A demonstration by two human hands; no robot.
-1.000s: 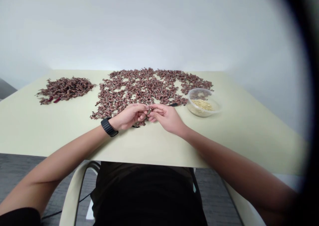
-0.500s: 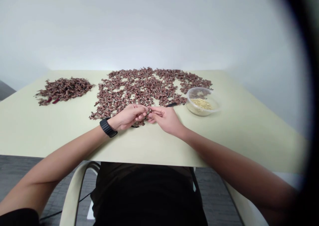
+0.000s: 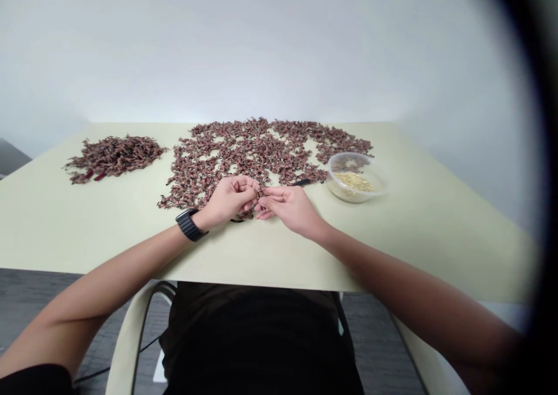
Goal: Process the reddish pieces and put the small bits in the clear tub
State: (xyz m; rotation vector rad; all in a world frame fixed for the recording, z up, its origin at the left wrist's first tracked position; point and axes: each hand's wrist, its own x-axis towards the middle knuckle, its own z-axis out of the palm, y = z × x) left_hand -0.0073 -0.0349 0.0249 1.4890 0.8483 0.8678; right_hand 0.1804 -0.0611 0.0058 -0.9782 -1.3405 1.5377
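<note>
My left hand [image 3: 231, 200] and my right hand [image 3: 292, 206] meet fingertip to fingertip near the front of a spread of small reddish-brown dried pieces [image 3: 244, 151]. Between them is one small dried brown piece [image 3: 260, 194], pinched by both thumbs and forefingers; it is mostly hidden and its kind cannot be told. The other fingers of my left hand are curled, while those of my right hand extend under the piece. A black band circles my left wrist.
At the left lies a denser heap of long brown dried pieces [image 3: 117, 155] with dark red bits. A clear round plastic tub [image 3: 379, 193] holding yellowish flakes [image 3: 354, 181] stands right of the spread. A dark slender object [image 3: 301, 182] lies beyond my right hand. The pale table [image 3: 244, 261] meets a wall.
My left hand has turned slightly, its fingers lifting and shifting around the pinched piece. My right hand has barely moved, and the view has shifted slightly.
</note>
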